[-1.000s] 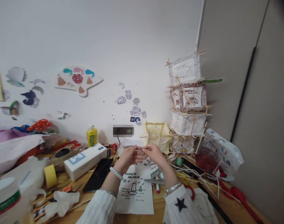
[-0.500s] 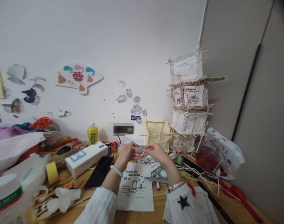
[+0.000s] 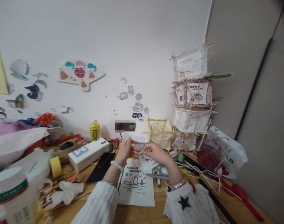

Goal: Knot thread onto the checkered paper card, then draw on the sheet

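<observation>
Above the papers, my left hand [image 3: 126,150] is raised with its palm turned to the right and its fingers bent together. A thin red thread [image 3: 134,168] hangs from it over the white sheet [image 3: 142,199], which bears a drawn boat and writing. My right hand [image 3: 153,151] faces it, thumb and forefinger pinched close to the left fingertips. What sits in that pinch is too small to make out. Behind the hands lies another patterned drawing [image 3: 145,158]. Scissors [image 3: 156,176] and a pink-tipped marker [image 3: 159,182] lie beside my right wrist.
A tiered stick-and-paper lantern [image 3: 193,93] stands at the back right, beside a yellow stick frame [image 3: 158,132]. To the left are a white box [image 3: 88,155], yellow tape [image 3: 55,167], a yellow bottle [image 3: 94,130] and a large jar [image 3: 10,189]. Cables and red ribbon [image 3: 244,196] lie right.
The view has shifted slightly, so the scene sits a little further right and higher. My hands stay close together, the right still pinched beside the left fingertips.
</observation>
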### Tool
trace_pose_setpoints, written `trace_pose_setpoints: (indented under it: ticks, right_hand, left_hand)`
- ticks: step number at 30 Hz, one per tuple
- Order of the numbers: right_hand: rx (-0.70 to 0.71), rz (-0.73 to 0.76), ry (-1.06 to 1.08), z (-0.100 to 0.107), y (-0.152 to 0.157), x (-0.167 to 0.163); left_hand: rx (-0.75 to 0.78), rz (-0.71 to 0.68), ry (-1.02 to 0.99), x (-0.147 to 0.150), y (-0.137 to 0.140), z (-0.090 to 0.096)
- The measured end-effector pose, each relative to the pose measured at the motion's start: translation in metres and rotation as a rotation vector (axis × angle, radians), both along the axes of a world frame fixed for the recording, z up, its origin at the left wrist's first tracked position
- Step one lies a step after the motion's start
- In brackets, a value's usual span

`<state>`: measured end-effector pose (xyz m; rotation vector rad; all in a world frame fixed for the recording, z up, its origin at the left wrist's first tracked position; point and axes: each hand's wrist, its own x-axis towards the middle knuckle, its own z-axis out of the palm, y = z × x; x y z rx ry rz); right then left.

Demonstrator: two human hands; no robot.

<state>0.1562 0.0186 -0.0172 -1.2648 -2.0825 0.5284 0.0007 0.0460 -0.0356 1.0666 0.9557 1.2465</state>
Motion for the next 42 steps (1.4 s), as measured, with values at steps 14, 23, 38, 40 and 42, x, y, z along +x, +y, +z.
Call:
trace_pose_setpoints:
  ticks: [14,23,38,40,42]
  right_hand:
    - [0.032,0.014,-0.005,0.001,-0.003,-0.002]
    - [0.029,-0.005,0.003,-0.004,0.004,0.005]
    - [0.129,-0.07,0.087,-0.003,0.008,0.009]
    - [0.182,-0.101,0.075,-0.004,0.01,0.006]
    - [0.225,-0.15,0.052,-0.006,0.012,0.004]
  left_hand:
    - [-0.11,-0.116,-0.154,-0.009,0.004,-0.002]
    - [-0.088,-0.115,-0.375,-0.006,0.006,0.002]
    - [-0.086,-0.094,-0.355,-0.001,-0.001,0.005]
    - [-0.077,-0.086,-0.286,0.001,-0.003,0.005]
    - [-0.074,-0.149,-0.207,0.002,-0.004,0.005]
